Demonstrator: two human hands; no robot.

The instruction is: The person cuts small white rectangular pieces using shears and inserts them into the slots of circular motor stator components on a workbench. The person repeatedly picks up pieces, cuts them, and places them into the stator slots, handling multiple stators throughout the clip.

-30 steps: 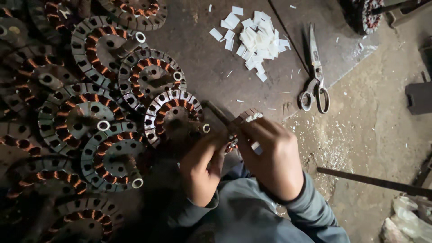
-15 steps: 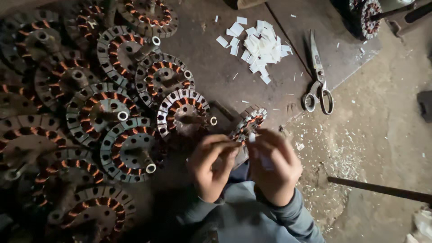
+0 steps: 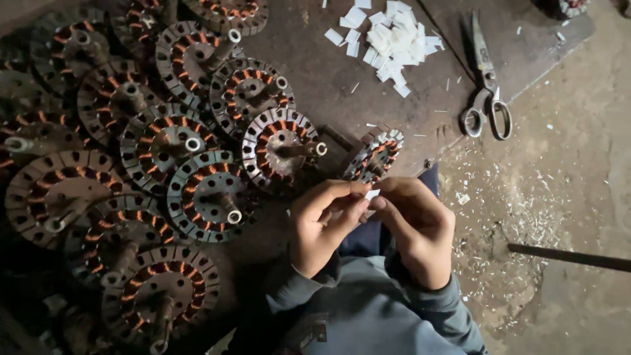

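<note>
Left hand [image 3: 322,227] and right hand [image 3: 414,227] meet at the fingertips, fingers pinched together on a small white paper slip [image 3: 372,194]; just beyond them a wound stator [image 3: 374,155] stands tilted on edge at the tabletop [image 3: 315,79] rim; many similar copper-wound stators [image 3: 164,144] lie to the left; a pile of white slips [image 3: 388,39] and scissors [image 3: 488,92] lie farther off.
</note>
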